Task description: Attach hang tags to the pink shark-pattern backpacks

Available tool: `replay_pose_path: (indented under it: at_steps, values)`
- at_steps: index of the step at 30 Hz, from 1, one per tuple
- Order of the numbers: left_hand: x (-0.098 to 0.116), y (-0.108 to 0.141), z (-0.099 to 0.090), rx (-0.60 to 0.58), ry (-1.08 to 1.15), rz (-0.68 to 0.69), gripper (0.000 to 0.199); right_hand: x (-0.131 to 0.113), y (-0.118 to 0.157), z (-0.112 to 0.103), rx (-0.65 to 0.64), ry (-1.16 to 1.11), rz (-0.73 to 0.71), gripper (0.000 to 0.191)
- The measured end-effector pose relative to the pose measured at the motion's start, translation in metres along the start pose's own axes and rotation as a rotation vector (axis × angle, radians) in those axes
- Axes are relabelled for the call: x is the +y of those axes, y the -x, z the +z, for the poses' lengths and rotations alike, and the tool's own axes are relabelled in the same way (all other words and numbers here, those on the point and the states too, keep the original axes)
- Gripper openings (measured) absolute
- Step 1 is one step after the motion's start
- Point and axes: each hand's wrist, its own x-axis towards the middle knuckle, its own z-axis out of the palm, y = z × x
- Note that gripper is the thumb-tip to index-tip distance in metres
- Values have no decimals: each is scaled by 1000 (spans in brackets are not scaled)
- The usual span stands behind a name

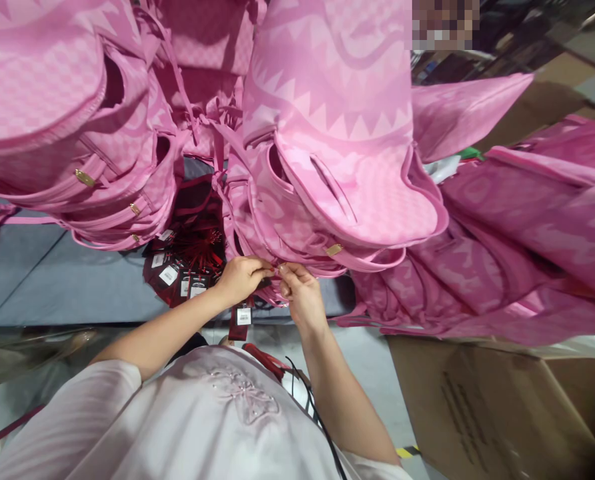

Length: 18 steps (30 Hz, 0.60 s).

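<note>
A pink backpack (372,193) with a tooth-patterned, checkered flap stands in front of me. At its lower front edge my left hand (245,277) and my right hand (301,290) meet, fingertips pinched almost together. What lies between the fingertips is too small to make out. Just below my left hand hangs a dark red hang tag (242,319) with a white barcode label; what it hangs from is hidden. Left of my left hand lies a pile of similar hang tags (170,275) with red strings.
More pink backpacks stand at the left (42,100) and lie stacked at the right (542,220). The grey table (32,273) ends just in front of my body. A cardboard box (477,400) stands below right. A person, face pixelated, is at the far back right.
</note>
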Motion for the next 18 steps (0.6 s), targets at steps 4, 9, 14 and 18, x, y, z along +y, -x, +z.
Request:
replay_pose_path:
  at_steps: [4, 9, 14, 18]
  values:
    - [4, -1, 4, -42, -68, -102, 15, 7, -2, 3, 35, -5, -59, 36]
    - [8, -4, 3, -97, -75, -121, 17, 12, -3, 5, 75, 11, -91, 35]
    - [13, -6, 2, -104, -43, -198, 17, 20, -3, 1, 85, 57, -130, 32]
    - [18, -11, 2, -128, -54, -327, 12, 24, -6, -2, 109, 171, -206, 33]
